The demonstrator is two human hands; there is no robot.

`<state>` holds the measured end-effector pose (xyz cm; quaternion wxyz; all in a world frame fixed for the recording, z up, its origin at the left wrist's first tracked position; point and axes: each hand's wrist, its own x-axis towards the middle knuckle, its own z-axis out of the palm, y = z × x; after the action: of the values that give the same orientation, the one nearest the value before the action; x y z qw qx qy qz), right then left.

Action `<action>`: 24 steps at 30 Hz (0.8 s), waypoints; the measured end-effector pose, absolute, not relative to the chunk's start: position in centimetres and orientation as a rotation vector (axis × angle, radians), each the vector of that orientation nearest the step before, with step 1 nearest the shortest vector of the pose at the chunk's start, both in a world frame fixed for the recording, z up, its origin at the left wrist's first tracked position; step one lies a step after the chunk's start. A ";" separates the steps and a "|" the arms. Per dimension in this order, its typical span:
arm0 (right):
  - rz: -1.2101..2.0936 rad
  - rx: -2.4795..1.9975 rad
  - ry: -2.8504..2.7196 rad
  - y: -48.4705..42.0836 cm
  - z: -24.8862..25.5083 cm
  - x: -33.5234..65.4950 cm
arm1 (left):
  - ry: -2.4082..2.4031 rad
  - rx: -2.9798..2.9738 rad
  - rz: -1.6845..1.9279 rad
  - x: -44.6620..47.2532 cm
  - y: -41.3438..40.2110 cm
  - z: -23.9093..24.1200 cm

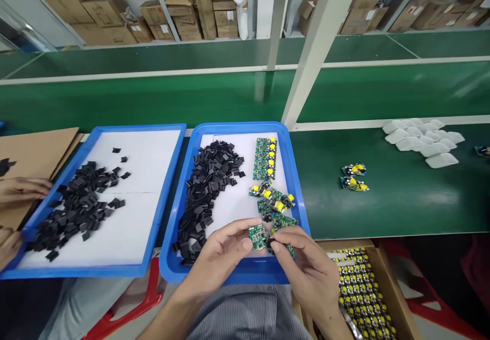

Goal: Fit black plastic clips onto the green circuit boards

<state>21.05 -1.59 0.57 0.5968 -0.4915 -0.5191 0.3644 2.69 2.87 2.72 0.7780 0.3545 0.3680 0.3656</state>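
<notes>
A worker's left hand (218, 258) pinches a small green circuit board (257, 237) between thumb and fingertips over the near rim of a blue tray (229, 274); the right hand (306, 263), closed to a fine pinch, holds what looks like a small black part (270, 243) against the board's 3 o'clock edge; the step in hand appears to be the mating of part to board, work that calls for a steady board and square alignment before any pressure goes on.

The board sits between the two hands, touching both, at the tray's 6 o'clock; a heap of black parts (206, 192) lies at 11 o'clock from it, loose boards (273, 204) just beyond at 1 o'clock, and a strip of unbroken boards (265, 157) farther off at 12.

At 9 o'clock a second tray (95, 269) carries more black parts, with a co-worker's hand (23, 189) at its far edge; two boards (354, 177) and white shells (421, 138) rest on the green belt (401, 212) toward 2 o'clock; a cardboard box (386, 284) of boards stands at 4 o'clock.
</notes>
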 end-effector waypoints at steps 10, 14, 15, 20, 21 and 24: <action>0.759 -1.069 -1.449 -2.2 1.1 19.1 | 0.829 0.825 0.857 0.3 -0.3 1.5; 0.801 -1.032 -1.508 -2.4 1.0 17.7 | 0.873 0.830 0.860 -1.0 -0.9 0.8; 0.835 -1.028 -1.508 -2.3 1.0 17.3 | 0.877 0.831 0.872 -1.4 -0.9 0.6; 1.021 -1.068 -1.442 -1.7 0.9 15.9 | 0.875 0.860 0.901 -3.4 -0.6 0.2; 1.039 -1.075 -1.438 -1.6 0.9 15.6 | 0.873 0.871 0.903 -3.7 -0.5 0.1; 1.046 -1.105 -1.445 -1.2 1.0 15.1 | 0.869 0.892 0.929 -4.3 0.0 0.0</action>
<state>15.13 -1.21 1.02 0.4981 -0.4567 -0.5972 0.4321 -4.30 -0.01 -0.01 0.7133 0.4023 0.3920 0.4192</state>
